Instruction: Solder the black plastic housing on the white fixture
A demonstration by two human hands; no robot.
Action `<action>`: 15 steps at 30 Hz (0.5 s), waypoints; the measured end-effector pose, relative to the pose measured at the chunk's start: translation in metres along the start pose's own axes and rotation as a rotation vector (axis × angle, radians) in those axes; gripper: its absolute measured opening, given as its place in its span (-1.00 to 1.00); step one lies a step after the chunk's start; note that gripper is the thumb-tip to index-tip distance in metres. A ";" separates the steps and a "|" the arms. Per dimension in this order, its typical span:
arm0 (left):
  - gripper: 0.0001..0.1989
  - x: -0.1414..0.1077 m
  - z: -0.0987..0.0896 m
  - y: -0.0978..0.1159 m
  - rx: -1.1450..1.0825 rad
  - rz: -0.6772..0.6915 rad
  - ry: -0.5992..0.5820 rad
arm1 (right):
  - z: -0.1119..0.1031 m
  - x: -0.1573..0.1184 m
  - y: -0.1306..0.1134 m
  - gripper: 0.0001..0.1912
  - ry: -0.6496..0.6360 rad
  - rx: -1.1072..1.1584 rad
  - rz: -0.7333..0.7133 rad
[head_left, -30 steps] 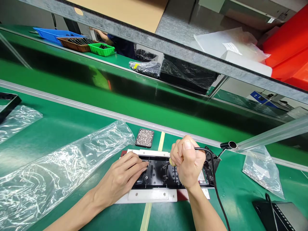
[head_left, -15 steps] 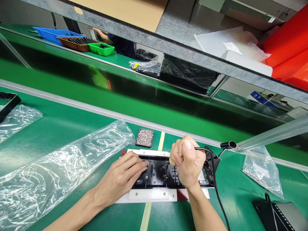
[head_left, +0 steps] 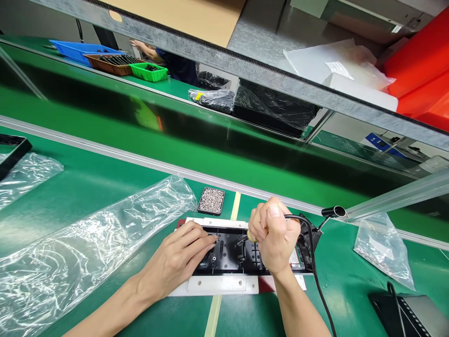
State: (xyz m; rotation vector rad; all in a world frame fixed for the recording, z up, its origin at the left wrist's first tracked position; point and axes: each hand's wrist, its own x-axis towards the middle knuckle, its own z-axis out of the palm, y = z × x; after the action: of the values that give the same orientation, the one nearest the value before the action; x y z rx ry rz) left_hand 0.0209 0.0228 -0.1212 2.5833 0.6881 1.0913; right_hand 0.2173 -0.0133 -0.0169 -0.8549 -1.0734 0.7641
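A long black plastic housing (head_left: 229,255) lies open side up in a white fixture (head_left: 224,284) on the green bench. My right hand (head_left: 275,236) is wrapped in a fist around a corded electric screwdriver (head_left: 251,236), whose metal bit slants down into the housing's middle. Its black cable (head_left: 313,262) runs from the fist toward the bottom edge. My left hand (head_left: 182,252) lies over the housing's left end, thumb and fingertips drawn together at the inner edge. Whatever they pinch is too small to make out. Behind the fixture sits a small black tray of screws (head_left: 211,200).
A long clear plastic bag (head_left: 105,243) covers much of the left bench. At right are a bag of small parts (head_left: 384,250), a metal tube (head_left: 334,212) and a black part (head_left: 407,313). A metal shelf (head_left: 266,70) crosses overhead; a co-worker's arm (head_left: 149,50) shows beyond.
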 end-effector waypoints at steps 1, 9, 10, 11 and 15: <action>-0.61 0.000 0.000 0.000 0.000 0.002 0.000 | 0.000 0.000 0.000 -0.53 0.001 -0.002 0.000; -0.61 0.001 -0.003 0.000 -0.003 0.007 0.004 | 0.002 0.000 -0.002 -0.53 0.011 -0.001 0.006; -0.61 0.001 -0.003 0.000 -0.003 0.007 0.004 | 0.002 0.000 -0.002 -0.53 0.010 0.003 0.005; -0.61 0.001 -0.003 0.000 -0.002 0.008 0.005 | 0.002 0.000 -0.002 -0.53 0.008 0.006 0.005; -0.62 0.001 -0.002 0.000 -0.001 0.012 0.005 | 0.001 0.001 -0.001 -0.52 0.014 0.002 0.012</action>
State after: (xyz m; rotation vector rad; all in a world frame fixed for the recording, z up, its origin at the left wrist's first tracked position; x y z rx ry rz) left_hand 0.0201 0.0238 -0.1192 2.5876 0.6736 1.1018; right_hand 0.2164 -0.0129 -0.0152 -0.8648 -1.0554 0.7681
